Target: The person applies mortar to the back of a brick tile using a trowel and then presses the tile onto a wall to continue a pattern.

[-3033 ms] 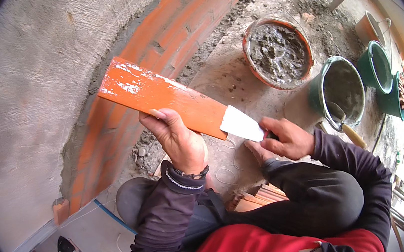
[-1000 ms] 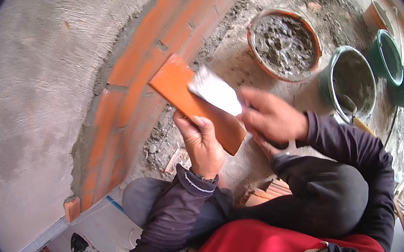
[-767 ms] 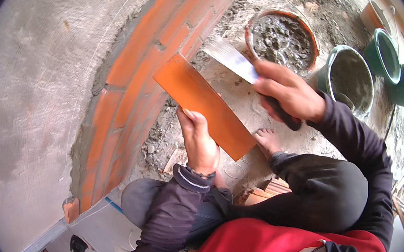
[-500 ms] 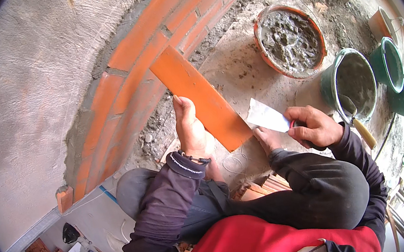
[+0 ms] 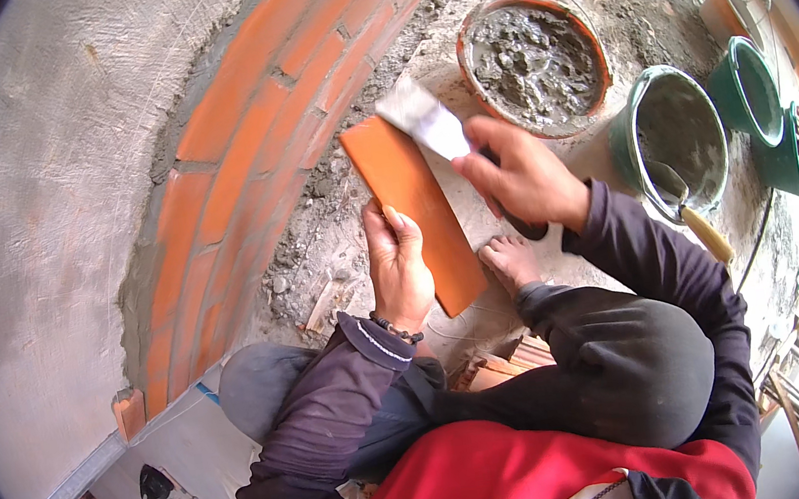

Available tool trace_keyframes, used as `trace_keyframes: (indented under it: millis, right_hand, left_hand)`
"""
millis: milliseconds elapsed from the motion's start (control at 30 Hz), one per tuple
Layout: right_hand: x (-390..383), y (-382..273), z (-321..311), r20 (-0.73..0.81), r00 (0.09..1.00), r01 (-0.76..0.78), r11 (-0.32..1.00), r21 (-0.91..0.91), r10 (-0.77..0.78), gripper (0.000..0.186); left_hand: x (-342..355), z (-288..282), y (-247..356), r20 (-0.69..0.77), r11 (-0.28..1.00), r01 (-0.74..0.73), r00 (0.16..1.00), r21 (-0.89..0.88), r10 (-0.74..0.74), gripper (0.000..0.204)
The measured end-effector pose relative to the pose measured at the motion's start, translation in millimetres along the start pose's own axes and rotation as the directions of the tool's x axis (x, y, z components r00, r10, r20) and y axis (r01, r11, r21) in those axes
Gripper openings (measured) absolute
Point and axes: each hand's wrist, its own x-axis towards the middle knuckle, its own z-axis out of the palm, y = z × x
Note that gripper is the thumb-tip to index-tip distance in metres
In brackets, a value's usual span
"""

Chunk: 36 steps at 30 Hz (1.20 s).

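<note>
My left hand point(image 5: 399, 271) is closed on the edge of a flat orange brick point(image 5: 422, 217), with the thumb lying against its face. The brick is tilted lengthwise in front of me, above my bare foot point(image 5: 511, 262). In my right hand point(image 5: 532, 175) is a putty knife point(image 5: 429, 124) with a broad pale blade, smeared by motion. Its blade lies over or just beside the brick's far end; whether they touch I cannot tell. My right fingers hide most of the handle.
A curved orange brick wall point(image 5: 244, 159) rises on the left. Ahead stands a tub point(image 5: 466, 60) of wet mortar point(image 5: 536, 63). To its right are a green bucket point(image 5: 622, 144) with a wooden-handled trowel point(image 5: 707, 234) and more buckets point(image 5: 749, 92). Bricks point(image 5: 496, 367) lie below my legs.
My right hand has moved the putty knife up and left, from the brick's near end to its far end. The brick has turned more upright, and the view has shifted slightly.
</note>
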Motion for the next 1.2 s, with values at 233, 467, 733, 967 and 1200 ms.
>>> trace_keyframes:
  millis: [233, 467, 733, 967, 1200]
  right_hand:
    - [-42.9, 70.3, -18.9, -0.051, 0.998, -0.035, 0.990, -0.136, 0.028, 0.029]
    - [-126.3, 209.3, 4.5, -0.407, 0.895, -0.407, 0.711, -0.574, 0.184, 0.028]
    - [-168.6, 210.3, 10.1, -0.553, 0.826, -0.456, 0.710, -0.537, 0.112, 0.044]
    - [-229.5, 21.7, -94.9, 0.074, 0.952, -0.306, 0.926, 0.223, 0.296, 0.051]
    - [-218.9, 74.0, -161.1, -0.486, 0.704, -0.647, 0.186, -0.740, 0.518, 0.052]
  left_hand:
    - [7.5, -20.8, 10.4, 0.168, 0.698, 0.479, 0.868, -0.532, -0.468, 0.062]
    - [17.0, -33.4, 14.2, 0.587, 0.365, 0.652, 0.757, -0.664, -0.286, 0.040]
    - [21.6, -18.3, 21.3, 0.614, 0.354, 0.652, 0.755, -0.670, -0.231, 0.076]
    - [28.6, -30.0, 7.1, 0.545, 0.606, 0.548, 0.810, -0.576, -0.214, 0.086]
    - [19.0, -2.6, 18.4, 0.412, 0.668, 0.474, 0.872, -0.573, -0.265, 0.068]
